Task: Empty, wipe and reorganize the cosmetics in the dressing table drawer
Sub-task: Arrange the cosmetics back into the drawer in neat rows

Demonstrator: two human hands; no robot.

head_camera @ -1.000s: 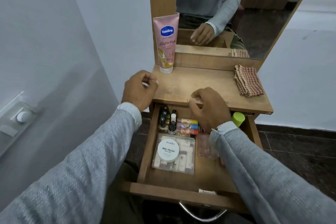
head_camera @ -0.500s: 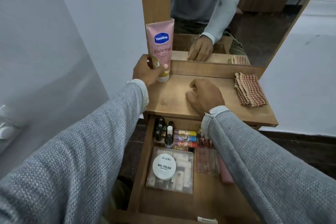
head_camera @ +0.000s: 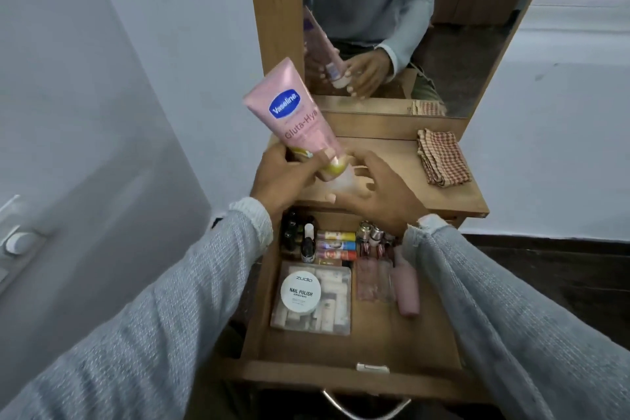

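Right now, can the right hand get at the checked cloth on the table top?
Probably yes: the right hand is open beside the tube, and bare table top lies between it and the checked cloth.

The pink tube [head_camera: 297,121] reads "Vaseline" and "Gluta-Hya"; the round white lid [head_camera: 301,291] reads "zudio" and "NAIL POLISH".

Tube [head_camera: 300,119]: pink, with a blue oval logo in white lettering, a gold patch low down and a white cap. Cloth [head_camera: 443,157]: red and cream check; bench [head_camera: 409,160] and drawer [head_camera: 341,344]: mid-brown wood; sleeves [head_camera: 170,300]: grey knit flecked white, paler cuffs. In the drawer: white round tin [head_camera: 300,290] with black lettering, pink bottle [head_camera: 407,290], sticks [head_camera: 335,245] banded yellow, blue and red, small black bottles [head_camera: 291,232].
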